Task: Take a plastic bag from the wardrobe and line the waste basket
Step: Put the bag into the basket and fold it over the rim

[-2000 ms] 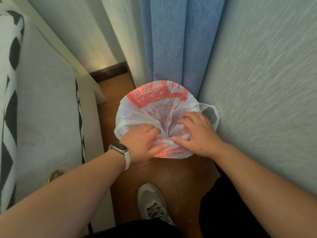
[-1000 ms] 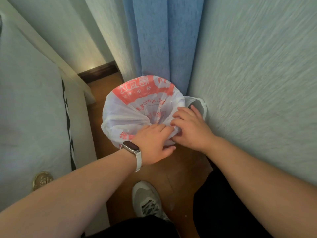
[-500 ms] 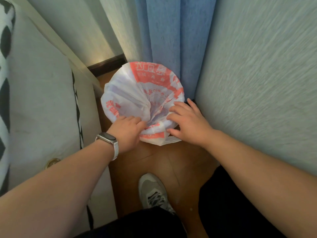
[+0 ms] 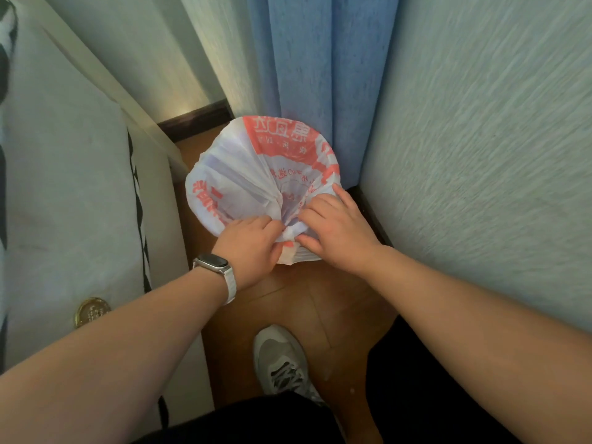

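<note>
A white plastic bag with red print is stretched over a round waste basket on the floor, and it hides the basket entirely. My left hand, with a watch on its wrist, pinches gathered plastic at the near edge. My right hand lies just to the right, its fingers pressing and gripping the same bunch of folds. The two hands almost touch at the gather.
A blue curtain hangs right behind the basket. A textured wall closes the right side. A bed with a grey cover fills the left. The wooden floor and my grey shoe lie below.
The bag's loose handle at the right is out of sight now. The covered basket has shifted up and left in view, and both hands have closed together on folds at its near edge.
</note>
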Demonstrator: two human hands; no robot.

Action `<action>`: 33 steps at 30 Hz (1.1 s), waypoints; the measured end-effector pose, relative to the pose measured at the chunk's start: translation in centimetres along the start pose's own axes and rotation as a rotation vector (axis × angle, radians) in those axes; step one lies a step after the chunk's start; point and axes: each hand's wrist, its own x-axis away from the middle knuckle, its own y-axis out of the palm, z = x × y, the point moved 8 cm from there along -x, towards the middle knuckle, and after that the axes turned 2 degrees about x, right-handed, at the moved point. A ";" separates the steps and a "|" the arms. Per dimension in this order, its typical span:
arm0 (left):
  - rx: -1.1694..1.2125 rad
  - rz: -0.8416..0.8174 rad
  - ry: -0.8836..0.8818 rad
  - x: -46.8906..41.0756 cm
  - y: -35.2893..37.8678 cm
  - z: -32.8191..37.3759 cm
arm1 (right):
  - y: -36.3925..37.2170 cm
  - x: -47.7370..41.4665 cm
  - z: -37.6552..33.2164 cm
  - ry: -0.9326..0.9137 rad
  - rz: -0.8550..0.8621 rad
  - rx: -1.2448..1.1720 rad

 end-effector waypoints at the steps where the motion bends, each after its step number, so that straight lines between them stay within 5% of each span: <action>1: -0.066 0.024 0.040 0.0 -0.6 0.1 | -0.3 -0.3 0.0 0.012 0.018 -0.010; 4: -0.183 0.080 0.097 -0.4 -3.4 0.1 | -1.8 -1.0 0.2 0.078 0.095 -0.035; 13: -0.009 0.216 0.050 -2.0 -10.4 0.4 | -6.5 -2.1 0.4 0.270 0.283 -0.436; 19: -0.103 0.344 0.054 -1.0 -15.4 1.6 | -8.8 -2.3 -1.8 0.219 0.337 -0.559; 33: 0.165 0.452 0.097 -0.3 -20.4 1.4 | -14.9 -3.9 -0.9 0.378 0.590 -0.500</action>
